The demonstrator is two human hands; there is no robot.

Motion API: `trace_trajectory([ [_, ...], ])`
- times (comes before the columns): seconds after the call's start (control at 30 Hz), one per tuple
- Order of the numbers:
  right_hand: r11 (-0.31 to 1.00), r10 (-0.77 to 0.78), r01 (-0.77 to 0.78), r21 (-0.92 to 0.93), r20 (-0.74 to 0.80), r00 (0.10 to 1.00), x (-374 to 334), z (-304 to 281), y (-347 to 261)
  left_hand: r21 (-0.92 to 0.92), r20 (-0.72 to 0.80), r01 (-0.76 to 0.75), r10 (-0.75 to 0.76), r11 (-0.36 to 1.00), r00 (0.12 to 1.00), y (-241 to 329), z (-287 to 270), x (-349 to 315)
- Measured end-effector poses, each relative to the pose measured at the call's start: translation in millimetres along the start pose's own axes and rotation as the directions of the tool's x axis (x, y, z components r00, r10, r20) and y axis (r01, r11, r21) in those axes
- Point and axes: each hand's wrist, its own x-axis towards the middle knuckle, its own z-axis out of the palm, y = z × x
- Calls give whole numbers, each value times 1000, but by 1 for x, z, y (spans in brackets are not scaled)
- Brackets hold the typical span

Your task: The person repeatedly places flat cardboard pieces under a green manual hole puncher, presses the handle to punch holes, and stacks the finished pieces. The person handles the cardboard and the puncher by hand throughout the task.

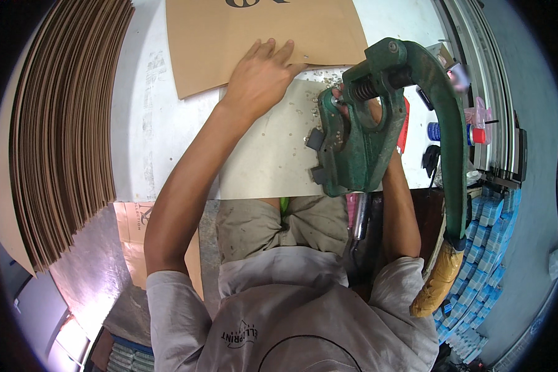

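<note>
My left hand (264, 71) lies flat with its fingers spread on a brown kraft paper sheet or bag (204, 46) with black print at its far edge. A small hole or eyelet shows near the paper's near edge. To the right stands a green hand-lever press (372, 152), its long lever curving down toward me. My right hand (376, 111) is behind the press and mostly hidden by it. Some of its fingertips show near the press's die, but whether they hold anything is hidden. Small metal eyelets (316, 102) lie scattered around the press.
A tall stack of brown sheets (74, 118) fills the left side. The white table (142, 124) has a pale mat (260, 146) under the press. Right are a blue can with a red cap (443, 132) and blue bundles (487, 248). The lever's yellow-wrapped grip (439, 279) hangs beside my right sleeve.
</note>
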Motion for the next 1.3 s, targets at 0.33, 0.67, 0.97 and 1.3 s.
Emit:
trace_trajectory([
  [0.33,977,193,-174,127,-158,969,19,-24,23,-413,-46,108,-139,904,989,30,-35,11],
  [0.67,903,206,-123,411,-165,965,2,-13,3,-484,-99,147,-221,863,970,75,-30,-4],
  [0.97,920,392,-392,-25,104,914,8,-80,48,-444,-72,164,-217,881,973,86,-27,4],
  [1.3,464,-418,646,-606,493,763,-111,-61,-138,-451,-76,168,-226,876,971,87,-28,7],
])
